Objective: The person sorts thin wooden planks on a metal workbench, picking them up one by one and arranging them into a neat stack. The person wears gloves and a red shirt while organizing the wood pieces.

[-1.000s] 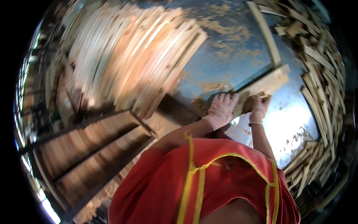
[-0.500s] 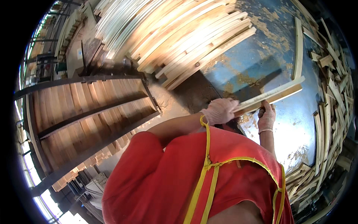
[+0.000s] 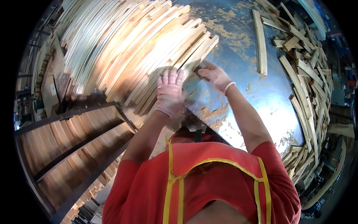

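Note:
Pale wooden strips [image 3: 149,61] lie side by side in a long row on the blue metal tabletop. My left hand [image 3: 170,91], in a light knitted glove, rests flat across the strips at the row's near right edge, fingers stretched out. My right hand [image 3: 215,76], gloved as well, is at the outer side of the endmost strip [image 3: 203,52]. Its fingers are partly bent and reach toward that strip's side; no grip on it shows. Both hands are slightly blurred.
A single strip [image 3: 260,43] lies apart on the blue tabletop [image 3: 238,97], which is dusted with sawdust. Along the right is a heap of offcuts [image 3: 307,82]. At the lower left stands a dark-framed rack [image 3: 80,119] filled with wooden pieces.
Both hands held a wooden piece over the tabletop on the right; now they are at the row's edge, and the piece is out of them. The view has shifted to the right.

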`<action>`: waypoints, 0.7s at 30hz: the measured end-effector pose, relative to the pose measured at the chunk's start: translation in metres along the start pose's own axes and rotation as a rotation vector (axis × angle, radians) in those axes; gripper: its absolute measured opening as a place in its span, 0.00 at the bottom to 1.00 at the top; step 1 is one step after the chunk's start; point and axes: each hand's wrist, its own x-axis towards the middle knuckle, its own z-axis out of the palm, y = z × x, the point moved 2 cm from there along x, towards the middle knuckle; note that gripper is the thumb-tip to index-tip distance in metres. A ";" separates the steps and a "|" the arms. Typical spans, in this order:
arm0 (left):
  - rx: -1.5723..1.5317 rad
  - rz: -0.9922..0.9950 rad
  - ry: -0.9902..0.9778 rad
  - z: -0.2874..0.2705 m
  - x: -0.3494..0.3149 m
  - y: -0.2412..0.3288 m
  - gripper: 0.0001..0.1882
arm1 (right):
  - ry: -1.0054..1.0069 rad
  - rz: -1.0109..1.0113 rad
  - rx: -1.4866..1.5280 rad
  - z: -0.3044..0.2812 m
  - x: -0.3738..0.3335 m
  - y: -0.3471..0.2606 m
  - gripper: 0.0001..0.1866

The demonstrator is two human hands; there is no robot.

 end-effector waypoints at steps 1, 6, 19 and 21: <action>0.080 0.023 -0.030 -0.002 0.014 0.000 0.47 | 0.225 -0.120 -0.256 -0.039 0.005 0.008 0.30; 0.157 0.036 0.008 0.017 0.022 -0.014 0.49 | 0.943 0.191 -1.329 -0.210 -0.022 0.002 0.52; 0.144 0.136 0.029 0.013 0.035 -0.021 0.47 | 0.072 -0.107 0.868 -0.117 -0.139 0.071 0.37; 0.154 0.158 -0.021 0.001 0.041 -0.008 0.45 | 0.333 0.082 0.879 -0.093 -0.118 0.084 0.29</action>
